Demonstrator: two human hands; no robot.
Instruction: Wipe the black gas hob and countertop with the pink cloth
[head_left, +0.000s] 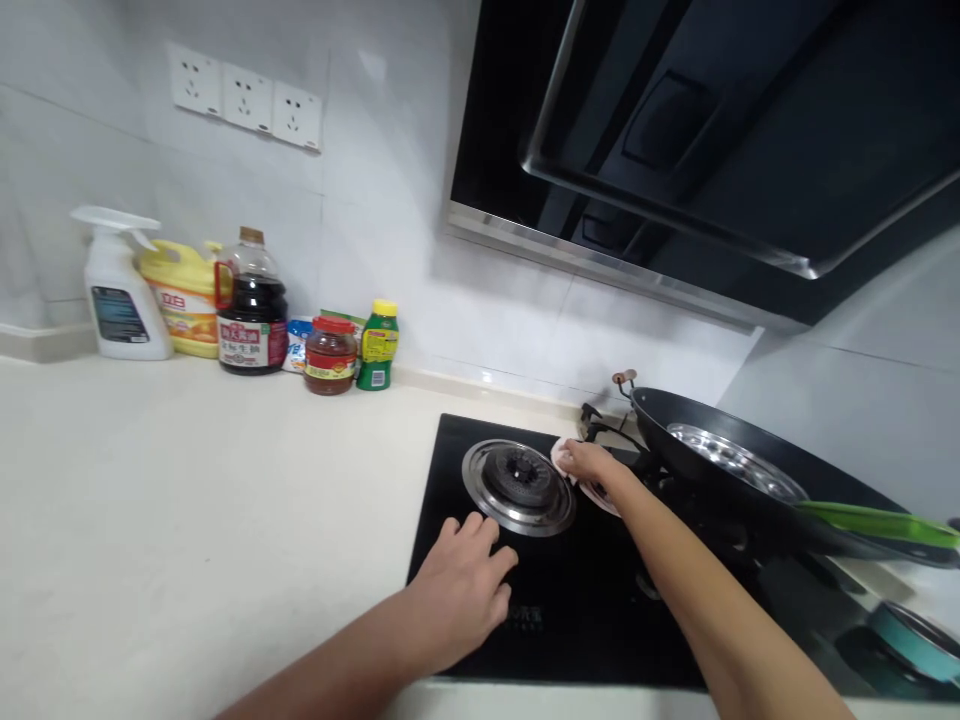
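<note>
My right hand (pixel 590 462) is closed on a pale cloth (pixel 559 456), pressed to the black glass of the gas stove (pixel 592 620) beside the rear right of the left burner (pixel 521 480). That burner is a dark round cap in a shiny metal ring, with no pot support over it. Loosely bent and apart, the fingers of my left hand (pixel 465 590) hold nothing. This hand hovers over or rests on the stove's left front part, just before the burner; I cannot tell whether it touches the glass. My right forearm hides part of the stove.
A black wok (pixel 675 450) holding a metal steamer plate (pixel 739 460) and a green-handled utensil (pixel 877 522) stands at right. A teal pan (pixel 911 640) is front right. The range hood (pixel 675 250) hangs above. Soy sauce (pixel 251 310), a sauce jar (pixel 330 358) and other bottles line the wall.
</note>
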